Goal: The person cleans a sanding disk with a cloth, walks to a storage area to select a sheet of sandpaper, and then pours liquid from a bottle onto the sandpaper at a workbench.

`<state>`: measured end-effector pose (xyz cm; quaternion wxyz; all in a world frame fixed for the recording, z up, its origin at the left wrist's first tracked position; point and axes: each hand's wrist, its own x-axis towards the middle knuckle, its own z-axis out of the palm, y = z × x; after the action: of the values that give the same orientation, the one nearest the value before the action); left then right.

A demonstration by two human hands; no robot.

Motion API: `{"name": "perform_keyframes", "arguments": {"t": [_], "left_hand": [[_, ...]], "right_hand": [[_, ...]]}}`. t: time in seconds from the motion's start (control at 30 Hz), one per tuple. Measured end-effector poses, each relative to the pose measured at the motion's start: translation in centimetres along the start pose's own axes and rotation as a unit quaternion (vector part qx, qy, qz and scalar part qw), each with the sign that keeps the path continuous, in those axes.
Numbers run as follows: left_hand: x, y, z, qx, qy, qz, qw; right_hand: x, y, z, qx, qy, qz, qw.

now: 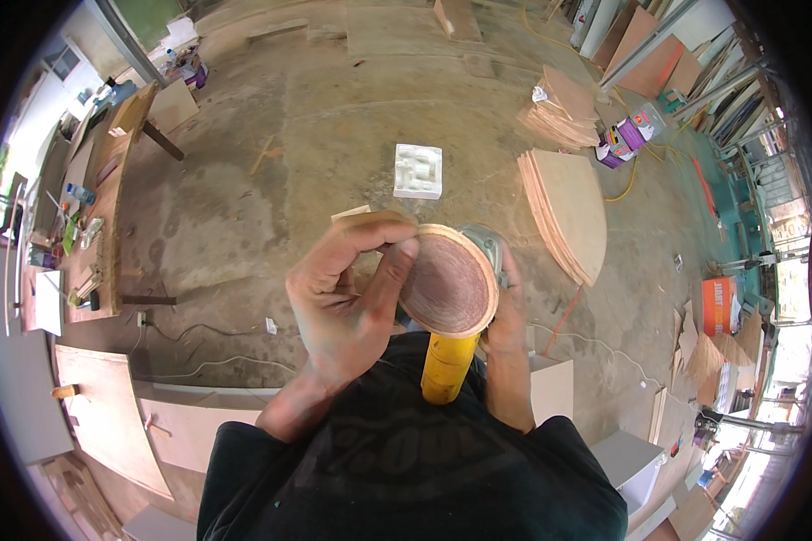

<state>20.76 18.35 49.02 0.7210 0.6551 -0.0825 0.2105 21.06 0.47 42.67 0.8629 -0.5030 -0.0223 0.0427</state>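
Observation:
An angle grinder with a yellow barrel [448,370] is held up in front of my chest, its round face turned upward. On that face sits a reddish-brown sanding disc [451,281] with a pale, worn-looking rim. My left hand [347,288] is closed on the disc's left edge, thumb on top and fingers curled behind. From the right, my right hand [509,316] grips the tool beside its grey metal head [484,242]; most of those fingers are hidden behind the disc.
A white moulded foam block [418,171] lies on the concrete floor ahead. Stacked curved plywood panels [564,216] rest to the right, near a purple-and-white box [624,140]. A cluttered wooden workbench [108,225] stands at left. Cables [216,365] trail across the floor.

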Motion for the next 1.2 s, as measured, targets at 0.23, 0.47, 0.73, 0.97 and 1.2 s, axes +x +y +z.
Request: {"name": "perform_keyframes", "arguments": {"t": [0.23,0.47,0.73,0.97,1.2], "left_hand": [[-0.2,0.5,0.0,-0.014,0.009,-0.028,0.999],[-0.5,0.8,-0.2,0.013,0.011,-0.008,1.0],[0.2,1.6,-0.5,0.012,-0.032,-0.024,0.999],[0.4,1.3,-1.0,0.063,-0.055,-0.011,0.996],[0.0,0.4,-0.5,0.042,-0.019,-0.03,0.998]], "right_hand": [[-0.2,0.2,0.0,-0.011,0.002,0.0,1.0],[-0.5,-0.1,0.0,-0.023,-0.002,0.0,1.0],[-1.0,0.6,-0.4,-0.027,-0.009,0.015,0.999],[-1.1,0.6,-0.4,-0.041,-0.02,0.021,0.999],[-1.0,0.5,-0.4,-0.023,-0.004,0.023,0.999]]}}
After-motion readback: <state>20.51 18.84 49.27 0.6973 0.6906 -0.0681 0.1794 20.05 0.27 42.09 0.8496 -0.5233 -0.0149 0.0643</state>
